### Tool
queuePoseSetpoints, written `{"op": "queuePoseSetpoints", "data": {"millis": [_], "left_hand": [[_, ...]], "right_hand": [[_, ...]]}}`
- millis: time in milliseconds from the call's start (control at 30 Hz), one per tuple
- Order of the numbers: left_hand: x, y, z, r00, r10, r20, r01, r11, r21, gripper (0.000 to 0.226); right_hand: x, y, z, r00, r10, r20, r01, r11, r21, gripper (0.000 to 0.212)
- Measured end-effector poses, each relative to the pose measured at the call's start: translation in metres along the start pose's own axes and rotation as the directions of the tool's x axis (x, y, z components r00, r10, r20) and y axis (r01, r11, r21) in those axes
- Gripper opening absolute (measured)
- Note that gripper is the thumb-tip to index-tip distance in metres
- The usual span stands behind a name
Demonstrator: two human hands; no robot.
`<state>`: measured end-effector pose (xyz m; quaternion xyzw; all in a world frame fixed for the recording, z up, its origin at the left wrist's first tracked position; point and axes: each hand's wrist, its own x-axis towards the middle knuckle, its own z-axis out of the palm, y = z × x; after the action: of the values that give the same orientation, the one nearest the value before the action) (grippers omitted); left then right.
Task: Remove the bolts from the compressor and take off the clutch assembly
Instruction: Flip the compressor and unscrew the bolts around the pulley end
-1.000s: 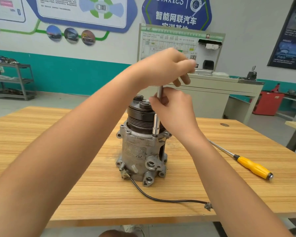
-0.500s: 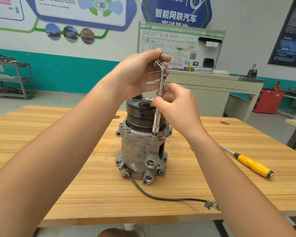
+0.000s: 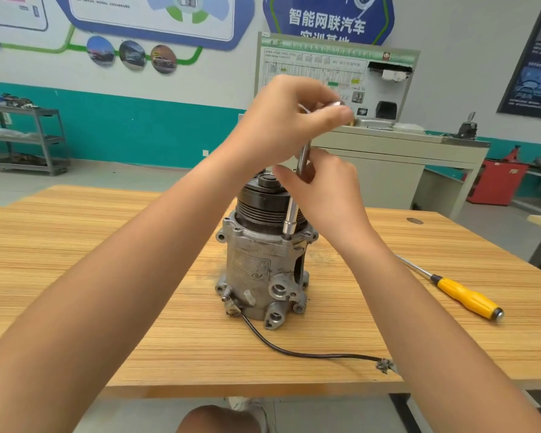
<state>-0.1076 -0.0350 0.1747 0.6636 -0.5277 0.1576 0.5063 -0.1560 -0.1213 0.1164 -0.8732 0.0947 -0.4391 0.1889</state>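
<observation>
1. The compressor [image 3: 263,270] stands upright at frame centre on the table [image 3: 107,245], with the clutch [image 3: 263,201] on top, not yet off.
2. The left hand [image 3: 281,126] curls its fingers round the wrench [image 3: 291,214] handle, placed to turn it.
3. The right hand [image 3: 325,195] pinches the shaft, likely steadying the socket on a hidden bolt.

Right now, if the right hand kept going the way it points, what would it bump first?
Likely the black clutch hub atop the grey metal compressor; the right hand, pinching the silver socket wrench, points there. Depth unclear.
</observation>
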Motion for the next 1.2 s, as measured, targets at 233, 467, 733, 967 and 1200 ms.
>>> {"op": "queuePoseSetpoints", "data": {"millis": [233, 467, 733, 967, 1200], "left_hand": [[0.014, -0.005, 0.005, 0.975, -0.2, 0.1, 0.197, 0.98, 0.044, 0.013], [0.017, -0.01, 0.005, 0.952, -0.306, 0.023, 0.307, 0.95, -0.056, 0.012], [0.004, -0.017, -0.008, 0.918, -0.355, 0.175, 0.385, 0.698, -0.603, 0.017], [-0.012, -0.009, 0.0, 0.985, -0.136, -0.106, 0.109, 0.967, -0.23, 0.014], [-0.046, -0.03, -0.008, 0.977, -0.138, -0.161, 0.128, 0.989, -0.071, 0.031]], "right_hand": [[-0.005, 0.0, 0.0, 0.995, -0.05, -0.091, 0.062, 0.989, 0.136, 0.015], [-0.003, -0.002, -0.004, 0.998, -0.061, -0.016, 0.062, 0.995, 0.076, 0.014], [0.0, 0.0, -0.017, 0.993, -0.034, 0.113, 0.01, 0.978, 0.208, 0.006], [-0.011, -0.001, -0.009, 0.999, -0.032, -0.001, 0.032, 0.999, -0.027, 0.021], [0.002, -0.002, -0.027, 0.967, 0.038, 0.252, -0.075, 0.987, 0.139, 0.006]]}}
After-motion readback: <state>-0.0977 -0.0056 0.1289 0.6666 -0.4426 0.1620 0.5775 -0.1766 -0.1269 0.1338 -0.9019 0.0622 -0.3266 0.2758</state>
